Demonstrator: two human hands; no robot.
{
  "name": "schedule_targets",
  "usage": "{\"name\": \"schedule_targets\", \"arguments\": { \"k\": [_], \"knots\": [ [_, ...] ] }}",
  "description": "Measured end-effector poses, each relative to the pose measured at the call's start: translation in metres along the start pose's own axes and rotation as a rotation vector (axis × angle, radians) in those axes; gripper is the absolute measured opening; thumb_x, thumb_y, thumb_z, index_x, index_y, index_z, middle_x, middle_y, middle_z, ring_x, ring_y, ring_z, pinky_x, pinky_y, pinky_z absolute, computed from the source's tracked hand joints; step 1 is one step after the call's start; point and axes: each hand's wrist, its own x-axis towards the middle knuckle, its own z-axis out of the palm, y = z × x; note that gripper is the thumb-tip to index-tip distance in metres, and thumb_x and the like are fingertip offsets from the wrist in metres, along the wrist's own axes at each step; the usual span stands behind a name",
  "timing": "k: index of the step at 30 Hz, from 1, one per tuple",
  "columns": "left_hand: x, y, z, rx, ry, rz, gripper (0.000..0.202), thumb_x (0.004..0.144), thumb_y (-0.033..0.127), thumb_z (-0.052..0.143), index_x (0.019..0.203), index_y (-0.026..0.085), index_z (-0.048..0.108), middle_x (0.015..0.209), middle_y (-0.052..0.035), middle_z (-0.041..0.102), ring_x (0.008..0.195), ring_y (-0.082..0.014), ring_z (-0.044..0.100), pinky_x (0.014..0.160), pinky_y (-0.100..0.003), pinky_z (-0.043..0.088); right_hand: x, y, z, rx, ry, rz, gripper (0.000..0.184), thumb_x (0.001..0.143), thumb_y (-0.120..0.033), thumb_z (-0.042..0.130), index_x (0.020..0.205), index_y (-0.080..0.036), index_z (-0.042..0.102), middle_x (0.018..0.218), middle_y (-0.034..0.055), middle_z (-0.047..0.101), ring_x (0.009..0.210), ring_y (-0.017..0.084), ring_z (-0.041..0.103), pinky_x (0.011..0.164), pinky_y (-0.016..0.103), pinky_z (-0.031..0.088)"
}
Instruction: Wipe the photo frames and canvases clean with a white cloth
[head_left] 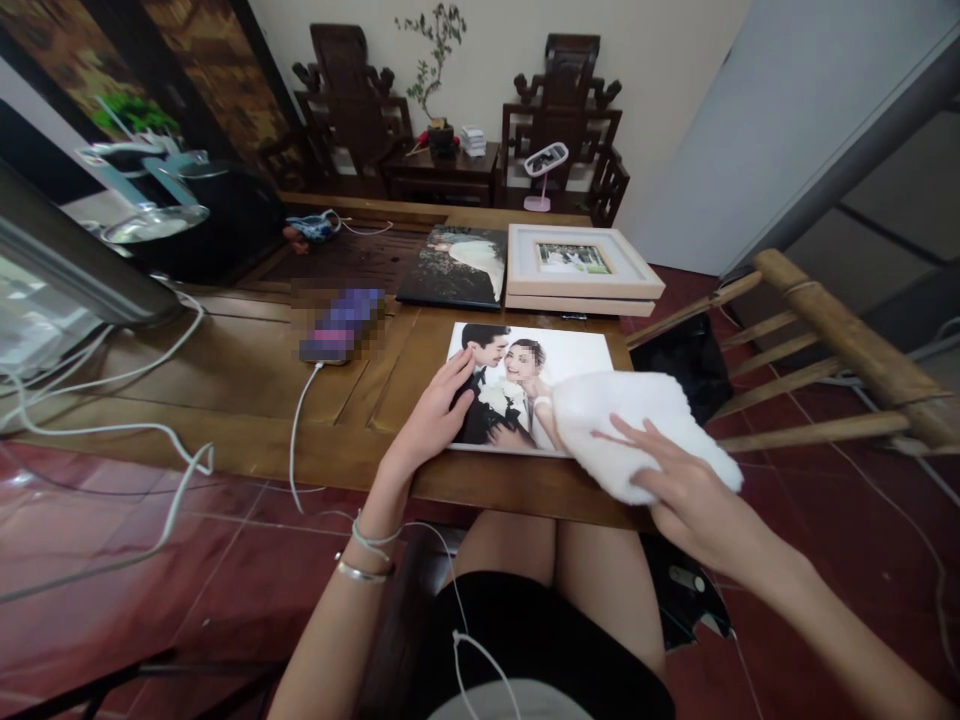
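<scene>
Head view, centre: my flattened left hand (pixel 441 408) braces the wedding photo (pixel 516 400); my right hand (pixel 686 492), grasping white towel (pixel 626 408), should wipe lightly.

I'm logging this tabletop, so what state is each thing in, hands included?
Couple photo: flat, face up, partly covered.
White cloth: rumpled, over that photo's right edge.
Left hand: laid on that photo's left side.
Right hand: on the cloth, forefinger extended.
Dark photo: flat, face up.
Pale frame: flat, face up.
Phone: plugged in, screen pixelated.
Pink stand: upright.
</scene>
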Motion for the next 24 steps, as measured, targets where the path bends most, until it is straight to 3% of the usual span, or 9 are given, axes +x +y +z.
{"name": "schedule_targets", "arguments": {
  "k": [3, 6, 12, 15, 19, 24],
  "knots": [
    [-0.001, 0.001, 0.0, 0.019, 0.025, 0.019, 0.05, 0.093, 0.026, 0.039, 0.143, 0.017, 0.039, 0.152, -0.009, 0.034, 0.142, -0.0201, 0.026, 0.117, -0.045, 0.021, -0.013, -0.019, -0.009, 0.035, -0.051, -0.048, 0.035, 0.058, 0.005, 0.036, 0.066, -0.019, 0.06, 0.136, 0.0074, 0.055, 0.135, 0.029, 0.037, 0.108, 0.056, 0.036],
    [-0.002, 0.002, 0.003, 0.038, 0.057, 0.035, 0.049, 0.094, 0.025, 0.039, 0.141, 0.016, 0.041, 0.15, -0.0098, 0.036, 0.141, -0.0208, 0.028, 0.117, -0.045, 0.023, -0.008, -0.018, -0.014, 0.034, -0.08, -0.059, 0.036, 0.058, 0.005, 0.035, 0.067, -0.019, 0.061, 0.133, 0.0083, 0.057, 0.133, 0.028, 0.04, 0.107, 0.055, 0.037],
    [-0.003, 0.004, 0.004, 0.077, 0.079, 0.046, 0.048, 0.094, 0.025, 0.038, 0.14, 0.014, 0.043, 0.149, -0.0119, 0.038, 0.14, -0.0219, 0.031, 0.116, -0.045, 0.025, 0.045, 0.031, -0.003, -0.029, -0.046, 0.019, 0.037, 0.06, -0.001, 0.039, 0.082, -0.013, 0.066, 0.13, 0.0203, 0.057, 0.123, 0.03, 0.052, 0.103, 0.049, 0.04],
    [-0.003, 0.005, 0.003, 0.087, 0.082, 0.05, 0.048, 0.094, 0.025, 0.039, 0.139, 0.012, 0.044, 0.148, -0.0136, 0.04, 0.139, -0.0225, 0.033, 0.116, -0.045, 0.026, 0.082, 0.06, 0.0, -0.103, -0.029, 0.104, 0.039, 0.063, -0.005, 0.039, 0.089, -0.014, 0.066, 0.113, 0.0173, 0.067, 0.106, 0.031, 0.061, 0.087, 0.044, 0.048],
    [-0.003, 0.006, 0.001, 0.088, 0.077, 0.048, 0.047, 0.094, 0.025, 0.039, 0.139, 0.015, 0.044, 0.148, -0.0122, 0.04, 0.139, -0.0226, 0.033, 0.116, -0.047, 0.026, 0.12, 0.088, -0.005, -0.068, -0.06, 0.139, 0.039, 0.063, -0.006, 0.039, 0.089, -0.016, 0.065, 0.085, 0.0084, 0.069, 0.084, 0.025, 0.063, 0.074, 0.031, 0.045],
    [-0.003, 0.005, 0.003, 0.096, 0.084, 0.048, 0.047, 0.094, 0.026, 0.038, 0.139, 0.012, 0.044, 0.148, -0.0138, 0.04, 0.139, -0.0224, 0.033, 0.116, -0.044, 0.026, 0.126, 0.089, -0.004, -0.038, -0.038, 0.152, 0.041, 0.064, -0.004, 0.037, 0.091, -0.015, 0.066, 0.086, 0.0085, 0.069, 0.084, 0.024, 0.063, 0.075, 0.031, 0.045]
  ]
}}
